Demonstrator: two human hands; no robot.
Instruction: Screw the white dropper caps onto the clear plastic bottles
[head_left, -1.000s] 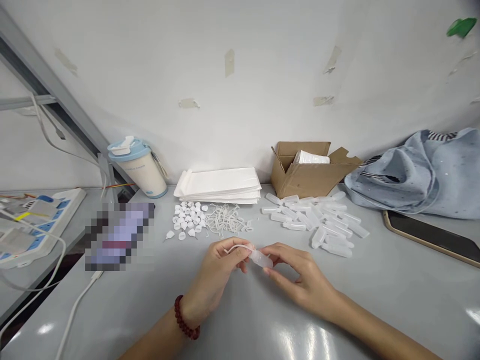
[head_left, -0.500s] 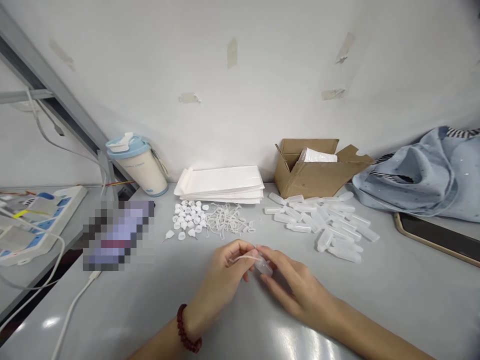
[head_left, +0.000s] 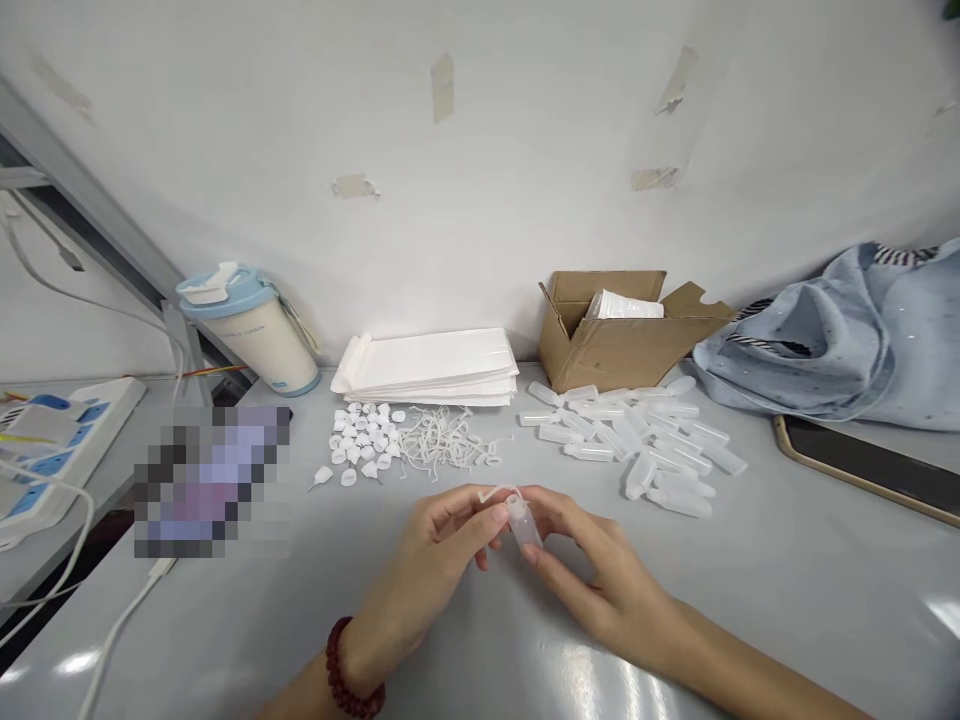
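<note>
The left hand (head_left: pixel 439 550) is pinching a thin white plastic strap (head_left: pixel 495 491) between thumb and fingertips, right at the top of a small translucent plastic bottle (head_left: pixel 524 523). The right hand (head_left: pixel 600 580) has its fingers curled in, pinching the bottle from the side. Both hands hover close together just above the grey tabletop (head_left: pixel 787 560), with the bottle between them and a red bead bracelet (head_left: pixel 346 672) on the left wrist.

Biggest risk imo: that strap looks light and springy, so a loose pinch could flick it away, and the smooth bottle could slip and roll. Anything dropped forward could get lost in the white plastic caps (head_left: pixel 360 440), the tangle of loose straps (head_left: pixel 442 440) or the heap of bottles (head_left: pixel 630 440).

There's decent elbow room in front of those piles. On the left, watch the white cable (head_left: pixel 124 610) and the table edge. A phone (head_left: pixel 862 465) sits off to the right. Further back are white paper sleeves (head_left: pixel 424 365), a cardboard box (head_left: pixel 600 345), a tumbler (head_left: pixel 251 330) and a blue cloth bag (head_left: pixel 817 340).
</note>
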